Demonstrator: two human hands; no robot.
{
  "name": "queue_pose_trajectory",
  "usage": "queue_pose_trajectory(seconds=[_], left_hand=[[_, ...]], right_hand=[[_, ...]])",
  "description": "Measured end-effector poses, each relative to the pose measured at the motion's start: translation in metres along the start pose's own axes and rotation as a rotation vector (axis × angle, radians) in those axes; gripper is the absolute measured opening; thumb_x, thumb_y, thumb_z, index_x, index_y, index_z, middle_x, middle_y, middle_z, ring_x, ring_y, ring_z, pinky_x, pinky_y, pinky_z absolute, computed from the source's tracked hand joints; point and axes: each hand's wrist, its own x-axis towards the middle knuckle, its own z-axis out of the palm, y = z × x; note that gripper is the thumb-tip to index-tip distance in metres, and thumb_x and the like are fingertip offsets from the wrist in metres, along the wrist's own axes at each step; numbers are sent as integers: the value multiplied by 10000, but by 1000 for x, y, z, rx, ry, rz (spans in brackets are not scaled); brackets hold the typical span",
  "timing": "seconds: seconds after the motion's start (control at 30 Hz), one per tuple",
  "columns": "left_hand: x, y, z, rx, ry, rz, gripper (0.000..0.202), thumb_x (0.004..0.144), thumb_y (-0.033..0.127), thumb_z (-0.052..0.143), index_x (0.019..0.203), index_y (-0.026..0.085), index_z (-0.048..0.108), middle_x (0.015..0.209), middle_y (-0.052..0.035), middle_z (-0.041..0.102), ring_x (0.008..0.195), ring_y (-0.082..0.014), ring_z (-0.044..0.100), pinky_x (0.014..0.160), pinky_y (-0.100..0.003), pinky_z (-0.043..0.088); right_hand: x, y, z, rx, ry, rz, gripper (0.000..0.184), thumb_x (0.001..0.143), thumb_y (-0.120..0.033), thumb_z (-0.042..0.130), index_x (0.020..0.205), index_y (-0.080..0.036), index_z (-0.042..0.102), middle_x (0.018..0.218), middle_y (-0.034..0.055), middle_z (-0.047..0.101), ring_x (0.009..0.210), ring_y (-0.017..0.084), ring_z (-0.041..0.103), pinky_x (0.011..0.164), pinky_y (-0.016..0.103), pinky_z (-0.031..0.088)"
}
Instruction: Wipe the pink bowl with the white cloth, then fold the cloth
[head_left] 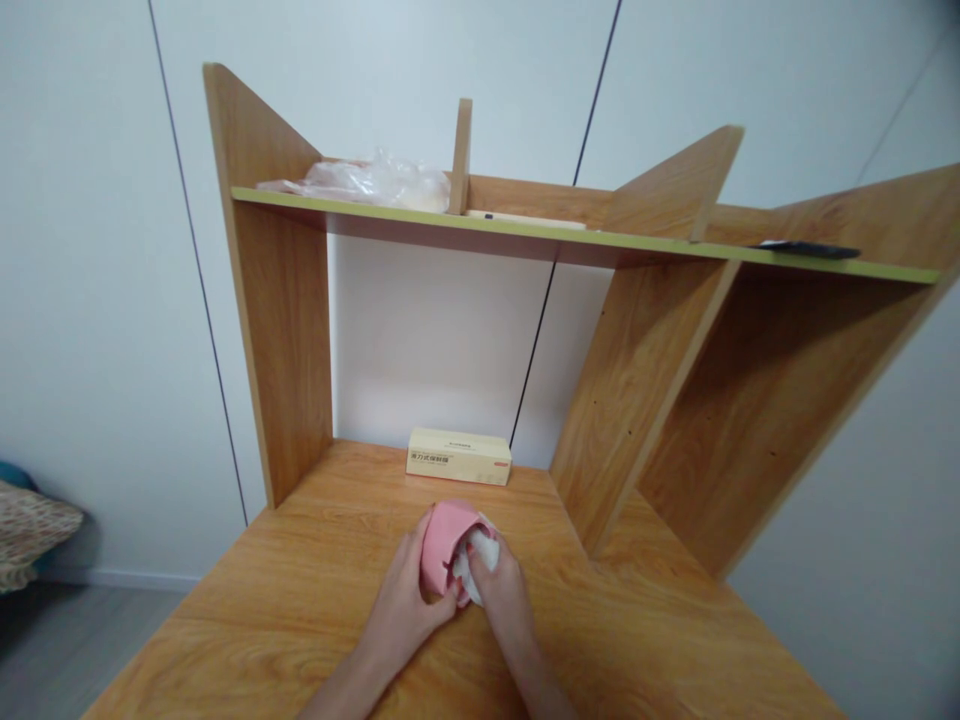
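Observation:
A pink cup-shaped container is tilted above the desk, its opening turned to the right and toward me. My left hand wraps round its left side, with the thumb near the lower rim. A crumpled white tissue or cloth is bunched at the opening, partly inside. My right hand grips this white wad, its fingertips reaching into the container and partly hidden there. A small dark notch or mark shows near the container's rim.
Behind my hands, a cream-coloured box stands on the wooden desk. Wooden shelf panels rise at both sides. The upper shelf bears a clear plastic bag and a flat black object. Patterned fabric lies far left.

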Motion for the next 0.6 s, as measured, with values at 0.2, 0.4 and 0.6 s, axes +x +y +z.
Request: queue_pose_trajectory(seconds=[0.2, 0.4, 0.6], left_hand=[[-1, 6, -3, 174, -80, -67, 738, 667, 282, 581, 1333, 177, 282, 1088, -103, 532, 995, -262, 521, 850, -380, 422], [-1, 13, -5, 319, -151, -103, 716, 657, 325, 553, 1322, 194, 323, 1112, -108, 526, 965, -271, 549, 834, -355, 427], [-1, 14, -4, 418, -189, -83, 711, 650, 299, 528, 1323, 212, 315, 1089, -109, 538, 908, -266, 575, 788, -331, 441]], right_hand=[[0, -6, -7, -106, -47, -11, 439, 772, -318, 439, 1174, -153, 503, 1002, 82, 656, 848, 188, 634, 694, 246, 478], [-4, -15, -20, -463, -36, -16, 515, 793, -325, 440, 1288, -197, 384, 848, 75, 684, 746, 226, 647, 636, 287, 458], [-4, -14, -23, -456, 28, -302, 530, 786, -247, 412, 1305, -152, 355, 988, 98, 652, 850, 207, 617, 747, 287, 457]])
